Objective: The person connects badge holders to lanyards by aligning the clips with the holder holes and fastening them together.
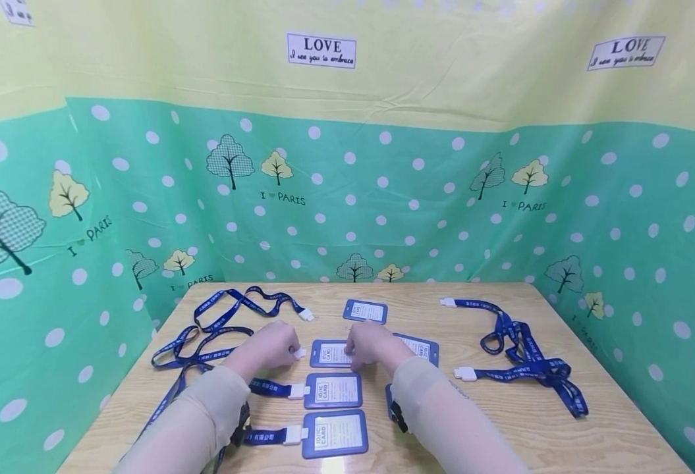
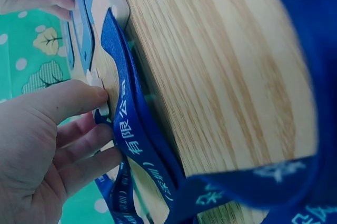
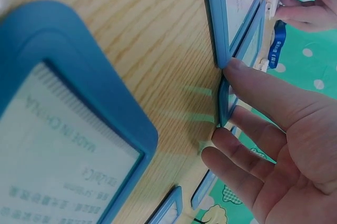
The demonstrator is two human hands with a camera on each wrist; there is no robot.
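My left hand (image 1: 273, 345) pinches the white plastic clip (image 2: 96, 83) at the end of a blue lanyard (image 2: 124, 182). Just to its right, my right hand (image 1: 372, 343) grips a blue ID card holder (image 1: 326, 354) by its edges, thumb on one side and fingers on the other in the right wrist view. The clip points at the holder's slotted end with a small space between them. Below lie two more card holders, a middle one (image 1: 334, 391) and a front one (image 1: 335, 434), each joined to a lanyard clip.
Another card holder (image 1: 365, 311) lies at the back, and one (image 1: 421, 349) lies right of my right hand, partly hidden. Loose lanyards are piled at left (image 1: 205, 342) and right (image 1: 525, 355) on the wooden table (image 1: 418, 306). A patterned curtain (image 1: 383, 217) hangs around the table.
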